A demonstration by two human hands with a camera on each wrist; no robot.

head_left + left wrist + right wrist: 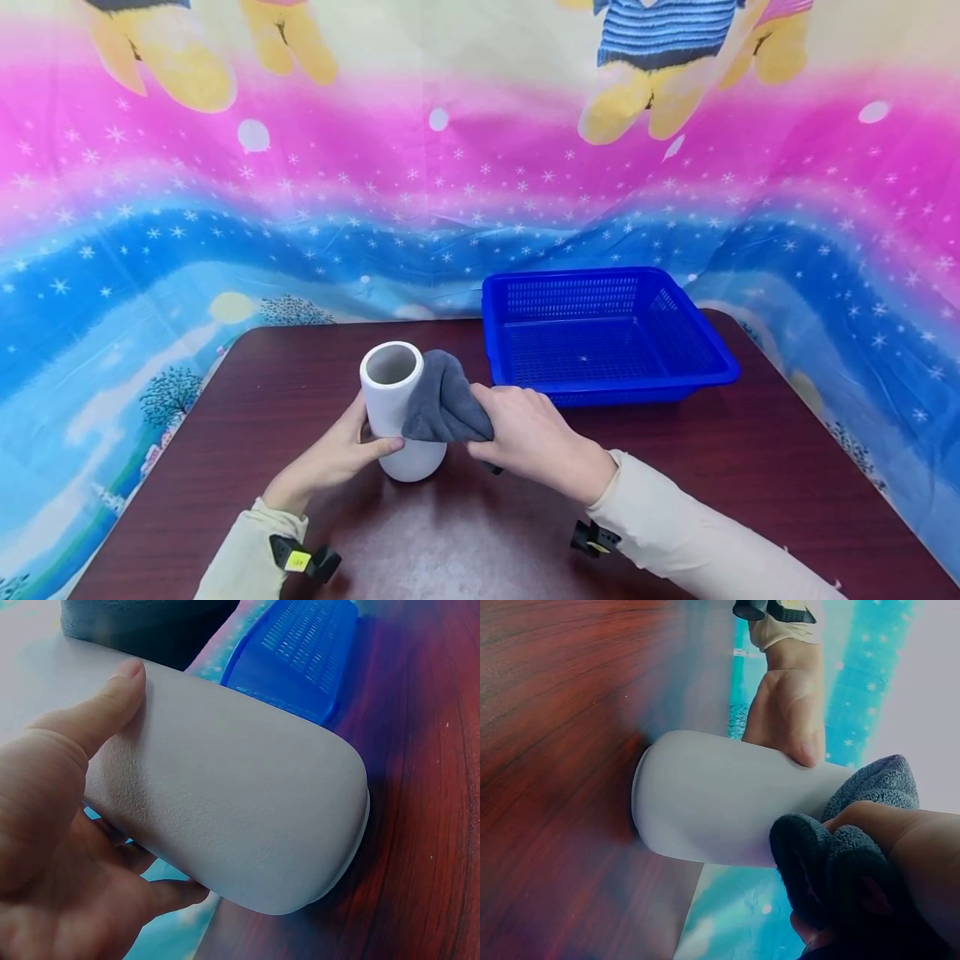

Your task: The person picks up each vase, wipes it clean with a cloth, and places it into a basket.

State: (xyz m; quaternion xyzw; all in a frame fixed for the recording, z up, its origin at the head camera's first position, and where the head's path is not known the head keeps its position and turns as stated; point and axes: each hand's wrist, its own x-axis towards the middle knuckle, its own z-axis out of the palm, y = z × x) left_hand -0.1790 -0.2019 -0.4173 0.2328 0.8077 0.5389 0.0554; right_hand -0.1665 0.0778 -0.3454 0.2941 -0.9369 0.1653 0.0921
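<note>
A white ceramic vase [395, 408] stands upright on the dark wooden table [225, 400], its mouth open at the top. My left hand [337, 454] grips its lower body, thumb across the front; the left wrist view shows the thumb [105, 705] on the rough white vase [232, 802]. My right hand [528, 437] holds a dark grey cloth [444, 400] bunched against the vase's right side near the rim. In the right wrist view the cloth [840, 855] lies against the vase [720, 799], with my left hand [787, 712] behind.
A blue plastic basket [603, 333] with perforated walls sits at the back right of the table, with nothing seen inside. A colourful star-patterned curtain [480, 167] hangs behind and around the table. Bare tabletop lies at the left and front.
</note>
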